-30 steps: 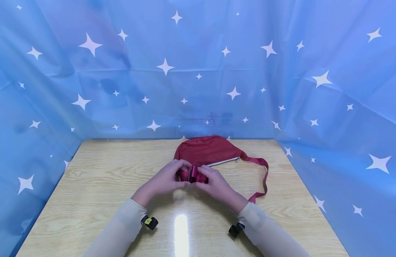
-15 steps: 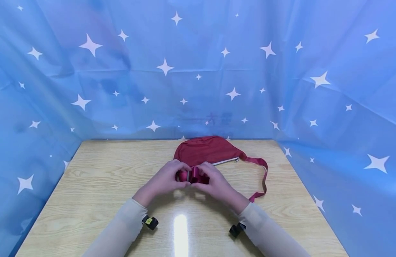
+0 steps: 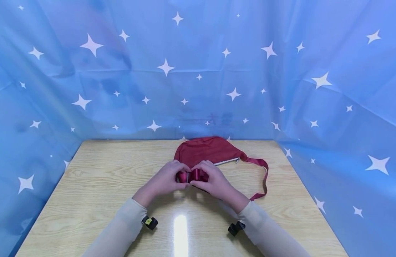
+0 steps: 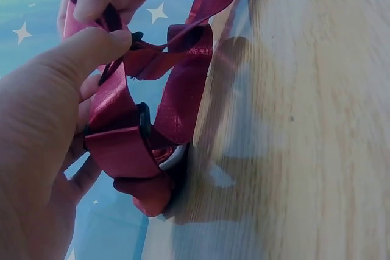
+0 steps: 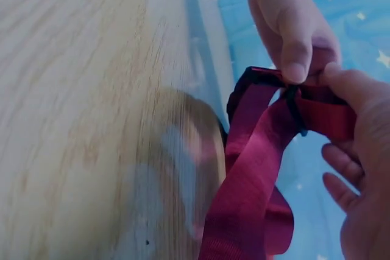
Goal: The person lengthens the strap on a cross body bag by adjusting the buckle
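A dark red waist bag (image 3: 206,151) lies near the table's far edge, its silver zipper (image 3: 228,161) facing the near side. In front of it both hands hold the bag's red webbing strap (image 4: 119,150). My left hand (image 3: 162,180) pinches the strap between thumb and fingers beside a black plastic slider (image 4: 137,39). Close against it, my right hand (image 3: 215,182) also pinches the strap, thumb near a slim black slider (image 5: 295,111). Another black fitting (image 5: 259,76), maybe a buckle, hangs by the left fingers. Folded strap and fingers partly hide these parts.
More of the strap (image 3: 265,175) loops out to the right of the bag and runs behind the right wrist. The wood-grain table (image 3: 105,178) meets a blue star-patterned curtain (image 3: 198,71) at the back and sides. A glare strip (image 3: 181,232) shines in front.
The strap between the fingers has shifted slightly right and spread wider. My right hand's fingers have changed position a little along it. The left hand and bag stay nearly still.
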The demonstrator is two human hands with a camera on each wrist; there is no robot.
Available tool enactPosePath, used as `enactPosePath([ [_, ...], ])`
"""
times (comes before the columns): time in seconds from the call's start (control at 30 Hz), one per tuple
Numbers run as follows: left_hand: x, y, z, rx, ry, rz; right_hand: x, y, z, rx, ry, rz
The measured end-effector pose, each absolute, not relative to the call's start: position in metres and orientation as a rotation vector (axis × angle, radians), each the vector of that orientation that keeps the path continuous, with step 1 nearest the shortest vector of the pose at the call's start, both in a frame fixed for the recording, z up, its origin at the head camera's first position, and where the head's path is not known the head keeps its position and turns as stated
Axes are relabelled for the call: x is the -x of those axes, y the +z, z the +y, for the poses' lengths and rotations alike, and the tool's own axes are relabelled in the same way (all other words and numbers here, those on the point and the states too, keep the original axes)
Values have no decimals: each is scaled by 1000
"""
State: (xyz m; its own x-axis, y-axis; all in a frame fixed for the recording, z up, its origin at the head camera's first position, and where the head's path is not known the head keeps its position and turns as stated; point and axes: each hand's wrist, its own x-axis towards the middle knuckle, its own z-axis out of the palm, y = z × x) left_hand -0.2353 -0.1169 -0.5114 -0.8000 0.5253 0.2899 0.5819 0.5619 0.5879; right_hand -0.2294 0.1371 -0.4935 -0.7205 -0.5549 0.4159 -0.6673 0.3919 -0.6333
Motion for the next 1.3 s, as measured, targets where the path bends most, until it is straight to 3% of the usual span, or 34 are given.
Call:
enactPosePath([
  [0.7,237,-516,-130,925,-1128,-2716,230,-494,160,-912,1709,-2446],
  [0.87,236,-515,-130,915,-1120,-2728,230,-486,159,-1002,1484,-2623],
  [1.1,235,-515,-129,942,-1079,-2723,229,-479,141,-1134,814,-2748],
  [1.3,235,-513,-128,950,-1067,-2729,227,-481,132,-1101,750,-2725],
])
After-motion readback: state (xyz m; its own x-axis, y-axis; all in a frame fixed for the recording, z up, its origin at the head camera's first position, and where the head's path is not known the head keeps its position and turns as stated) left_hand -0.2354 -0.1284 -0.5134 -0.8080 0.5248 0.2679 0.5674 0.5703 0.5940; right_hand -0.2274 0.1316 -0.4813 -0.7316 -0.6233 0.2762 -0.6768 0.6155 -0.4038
